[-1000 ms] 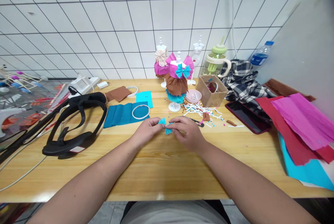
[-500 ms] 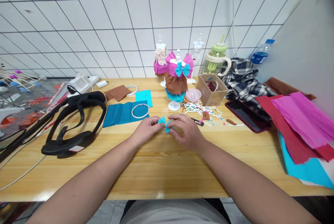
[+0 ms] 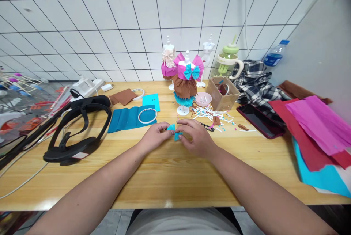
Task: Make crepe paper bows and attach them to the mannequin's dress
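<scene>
Between my two hands is a small turquoise crepe paper bow [image 3: 171, 128], pinched near its middle. My left hand [image 3: 155, 136] grips one side between thumb and fingers. On the other side, my right hand [image 3: 196, 137] has its thumb and fingertips closed on the lower part of the bow. The fingers partly cover its centre. Just beyond stands a mini dress form [image 3: 185, 85] on a white base, dressed in a pink top, a brown puffed skirt, a turquoise fringe and a turquoise bow.
Teal paper [image 3: 124, 119] and a white tape roll [image 3: 147, 116] lie left, beside a black headset [image 3: 78, 129]. Paper scraps, a pink bowl [image 3: 203, 99], a cardboard box [image 3: 222, 93] and black scissors [image 3: 207, 127] are behind my right hand. A phone [image 3: 259, 121] and coloured paper sheets [image 3: 315, 129] lie right.
The fingers have shifted very slightly on the turquoise bow, and its two parts sit a little differently. Both hands stay in nearly the same place.
</scene>
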`<state>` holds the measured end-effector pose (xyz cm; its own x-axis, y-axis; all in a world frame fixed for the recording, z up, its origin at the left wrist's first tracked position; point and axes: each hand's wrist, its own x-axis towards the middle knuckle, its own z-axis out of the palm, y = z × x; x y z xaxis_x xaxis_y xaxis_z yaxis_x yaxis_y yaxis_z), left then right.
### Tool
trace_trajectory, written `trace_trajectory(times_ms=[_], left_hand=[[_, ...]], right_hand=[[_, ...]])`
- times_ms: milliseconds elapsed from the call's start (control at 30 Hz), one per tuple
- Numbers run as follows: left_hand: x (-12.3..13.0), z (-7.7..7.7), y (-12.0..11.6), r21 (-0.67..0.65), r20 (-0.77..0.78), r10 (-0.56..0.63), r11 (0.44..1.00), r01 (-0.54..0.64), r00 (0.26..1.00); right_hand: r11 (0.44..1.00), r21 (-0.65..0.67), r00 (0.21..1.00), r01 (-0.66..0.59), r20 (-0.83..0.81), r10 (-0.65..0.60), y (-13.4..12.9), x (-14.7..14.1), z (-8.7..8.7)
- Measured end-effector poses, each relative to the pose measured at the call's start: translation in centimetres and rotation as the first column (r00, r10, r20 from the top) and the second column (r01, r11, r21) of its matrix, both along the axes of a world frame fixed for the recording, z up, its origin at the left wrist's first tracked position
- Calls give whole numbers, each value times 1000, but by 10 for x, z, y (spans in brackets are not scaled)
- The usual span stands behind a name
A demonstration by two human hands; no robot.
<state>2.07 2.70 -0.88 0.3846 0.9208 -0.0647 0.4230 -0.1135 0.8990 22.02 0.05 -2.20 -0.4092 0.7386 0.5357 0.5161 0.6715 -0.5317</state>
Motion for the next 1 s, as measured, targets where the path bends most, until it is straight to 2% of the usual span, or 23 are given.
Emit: trace_trajectory(times_ms=[100, 167, 300, 433, 500, 567, 667, 767, 867, 1000], left_hand=[[0, 1, -1, -75, 41, 6, 997, -3, 999], [0, 1, -1, -135, 87, 27, 991, -15, 996], [-1, 1, -1, -218, 166, 63, 976, -26, 984], [-2, 1, 0, -171, 156, 30, 985, -3, 987], [-2, 0, 0, -126, 110, 1, 992, 13, 994], [-1, -2, 0, -72, 65, -19, 997, 24, 998], [0, -3, 0, -7, 39, -36, 999, 36, 999], [1, -2, 0, -48, 74, -59, 997, 62, 996], [-1, -2, 1, -137, 169, -56, 987, 80, 984], [-5, -2, 2, -232, 269, 11, 971, 54, 963]], right_hand=[[1000, 7, 1000, 1, -8, -1, 0, 0, 1], [999, -13, 995, 37, -91, -38, 1, 2, 1], [984, -138, 963, 112, -230, -142, 5, 6, 1], [965, -260, 981, 18, -182, -67, 6, 5, 1], [953, -302, 984, 19, -164, -72, 5, 1, 1], [922, -385, 981, 35, -164, -105, 5, -2, 0], [831, -556, 970, 12, -196, -145, 7, -4, -4], [759, -649, 955, -52, -255, -153, 10, -4, -8], [745, -664, 952, -63, -265, -155, 12, -2, -9], [748, -663, 938, -31, -278, -208, 13, -1, -6]])
